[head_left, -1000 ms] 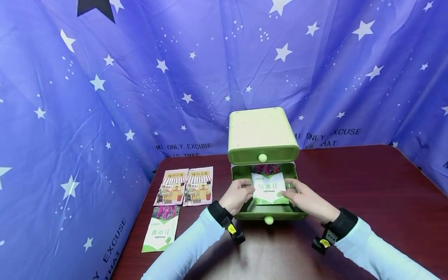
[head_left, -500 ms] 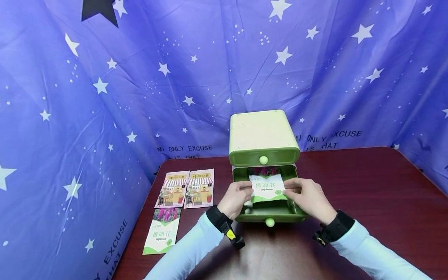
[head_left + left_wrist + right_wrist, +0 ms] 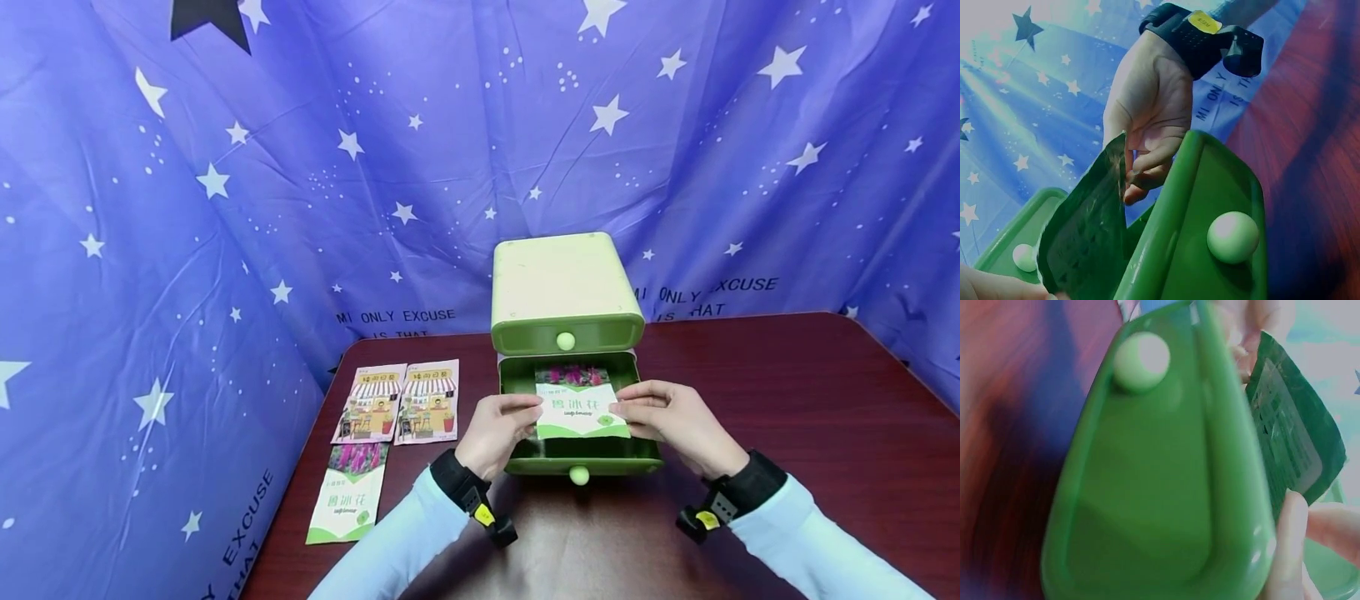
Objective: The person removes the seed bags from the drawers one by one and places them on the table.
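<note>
A seed packet (image 3: 581, 412) with pink flowers above a white and green front lies between my two hands, over the pulled-out lower drawer (image 3: 581, 465) of a small green box. My left hand (image 3: 497, 429) pinches its left edge, and my right hand (image 3: 682, 421) holds the right edge between thumb and fingers. From the left wrist view the packet's dark green back (image 3: 1088, 228) shows, tilted above the drawer front. The right wrist view has the right thumb (image 3: 1291, 522) against the packet's near edge. Much of the drawer's inside is hidden beneath the packet.
The two-drawer box (image 3: 562, 275) has its upper drawer (image 3: 525, 336) pushed in. To the left on the dark red table (image 3: 787, 408) lie two pink packets (image 3: 370, 404) side by side, with another flower packet (image 3: 347, 496) below them. A star-patterned curtain (image 3: 420, 167) hangs behind.
The packet was raised and tilted half a second ago; now it lies flatter, slightly nearer me, with more of its flower print visible. My right hand has shifted a little rightward.
</note>
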A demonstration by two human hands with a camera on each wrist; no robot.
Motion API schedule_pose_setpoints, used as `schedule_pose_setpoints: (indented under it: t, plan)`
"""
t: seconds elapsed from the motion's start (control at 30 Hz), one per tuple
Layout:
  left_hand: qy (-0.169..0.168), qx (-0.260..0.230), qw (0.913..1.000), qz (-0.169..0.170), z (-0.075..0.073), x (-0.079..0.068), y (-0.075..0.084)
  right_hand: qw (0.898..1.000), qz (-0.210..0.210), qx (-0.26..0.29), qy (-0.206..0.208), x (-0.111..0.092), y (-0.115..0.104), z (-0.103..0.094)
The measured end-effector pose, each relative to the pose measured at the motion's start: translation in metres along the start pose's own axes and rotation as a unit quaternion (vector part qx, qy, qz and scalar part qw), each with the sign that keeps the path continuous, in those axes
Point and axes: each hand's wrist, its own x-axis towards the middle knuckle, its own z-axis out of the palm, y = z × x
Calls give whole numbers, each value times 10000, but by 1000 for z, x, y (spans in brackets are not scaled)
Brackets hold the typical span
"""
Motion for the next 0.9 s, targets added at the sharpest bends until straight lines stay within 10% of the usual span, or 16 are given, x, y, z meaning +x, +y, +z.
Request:
schedule_pose_setpoints:
  t: [0.47, 0.9]
  plan:
    - [-253, -464, 9977, -425, -11, -35, 10, 9936, 449, 1004, -258, -29, 0, 20]
    - [-314, -250, 9987, -312, -39, -77, 14, 9933, 225, 723, -873, -49, 0, 49]
